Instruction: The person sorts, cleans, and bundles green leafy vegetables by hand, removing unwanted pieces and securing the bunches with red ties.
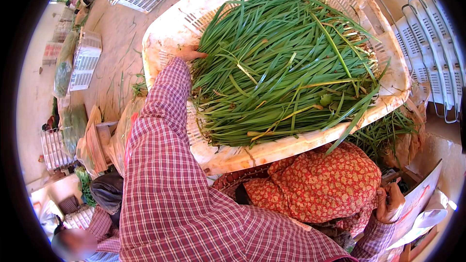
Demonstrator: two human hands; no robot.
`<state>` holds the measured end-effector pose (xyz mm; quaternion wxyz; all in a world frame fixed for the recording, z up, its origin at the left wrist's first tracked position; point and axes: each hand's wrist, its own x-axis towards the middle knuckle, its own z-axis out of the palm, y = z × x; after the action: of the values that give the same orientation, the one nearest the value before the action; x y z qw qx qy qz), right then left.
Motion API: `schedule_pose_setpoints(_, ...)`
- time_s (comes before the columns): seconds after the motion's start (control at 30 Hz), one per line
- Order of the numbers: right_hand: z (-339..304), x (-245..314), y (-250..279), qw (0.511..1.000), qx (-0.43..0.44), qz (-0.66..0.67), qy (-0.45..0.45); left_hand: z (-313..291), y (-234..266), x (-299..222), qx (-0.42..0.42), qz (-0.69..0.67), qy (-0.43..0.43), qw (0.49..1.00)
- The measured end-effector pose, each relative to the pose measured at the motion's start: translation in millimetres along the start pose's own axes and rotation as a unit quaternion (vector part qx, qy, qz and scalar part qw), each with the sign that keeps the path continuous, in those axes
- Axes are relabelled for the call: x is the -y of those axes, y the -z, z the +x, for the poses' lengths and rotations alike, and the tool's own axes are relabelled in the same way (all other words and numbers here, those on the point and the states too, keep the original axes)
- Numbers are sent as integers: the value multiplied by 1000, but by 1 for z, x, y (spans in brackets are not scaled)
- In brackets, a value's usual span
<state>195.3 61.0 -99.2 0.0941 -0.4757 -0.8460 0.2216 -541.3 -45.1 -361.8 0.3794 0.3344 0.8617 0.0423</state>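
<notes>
A large heap of long green chives fills a wide white plastic basket in front of me, its rim and walls stained brown. Pale stem ends show along the heap's right side. A few yellowed leaves lie on top. At the heap's left edge is my left hand, a finger stretched out against the leaves; its other fingers are partly hidden. My right hand is low at the right, away from the basket, by a board. Its fingers are curled closed, and whatever they hold cannot be made out.
A red floral cloth covers my lap below the basket. Loose greens lie beside it. A white crate with metal handles stands at right; more crates stand at left. Another person is at lower left.
</notes>
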Motion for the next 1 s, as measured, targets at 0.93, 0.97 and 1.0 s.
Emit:
schedule_pose_setpoints(0.93,-5,-11,-14,998,-32,60,5,-53,4,-38,132,0,61,989)
schedule_pose_setpoints(0.97,-4,-10,-13,997,-30,72,7,-48,-3,-13,83,1,63,995)
schedule_pose_setpoints(1.0,-5,-11,-12,996,-30,83,2,-40,-7,2,38,7,61,997)
